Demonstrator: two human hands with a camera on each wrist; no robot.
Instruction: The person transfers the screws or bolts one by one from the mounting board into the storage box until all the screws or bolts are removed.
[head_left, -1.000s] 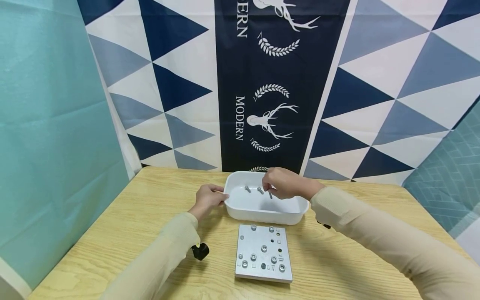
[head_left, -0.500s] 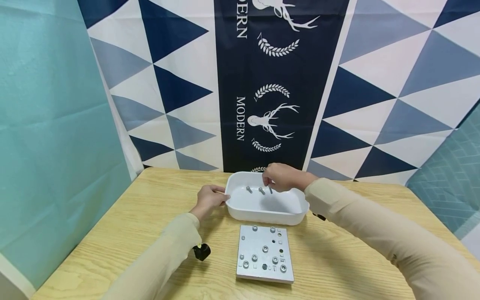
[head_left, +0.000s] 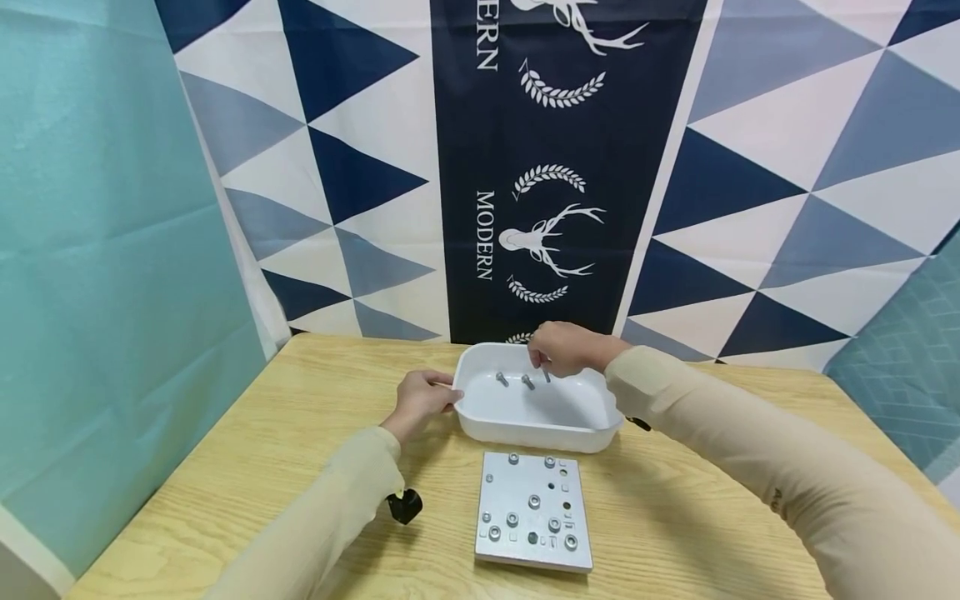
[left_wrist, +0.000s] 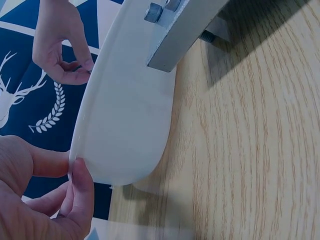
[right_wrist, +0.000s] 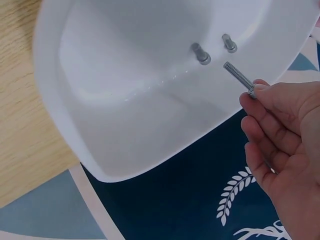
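Note:
Between thumb and fingers, my right hand (right_wrist: 285, 125) pinches a silver bolt (right_wrist: 239, 77) by its head, the threaded shank pointing into the white plastic tub (right_wrist: 150, 150). Two more bolts lie on the tub floor: one bolt (right_wrist: 201, 53) nearer the middle and another bolt (right_wrist: 229, 43) beside it. In the head view the right hand (head_left: 566, 348) is over the tub's back right part. My left hand (head_left: 422, 402) grips the tub's left rim; the left wrist view shows its thumb (left_wrist: 82, 195) on one side of the wall and fingers on the other.
In front of the tub lies a thick metal plate (head_left: 517, 546) with several bolts and holes. Both stand on a wooden table (head_left: 315, 400). A patterned curtain (head_left: 390, 167) hangs behind the table's back edge.
The right hand has lifted slightly, raising the bolt it pinches a little from the tub floor. The left hand keeps its grip on the rim. The head view has shifted slightly.

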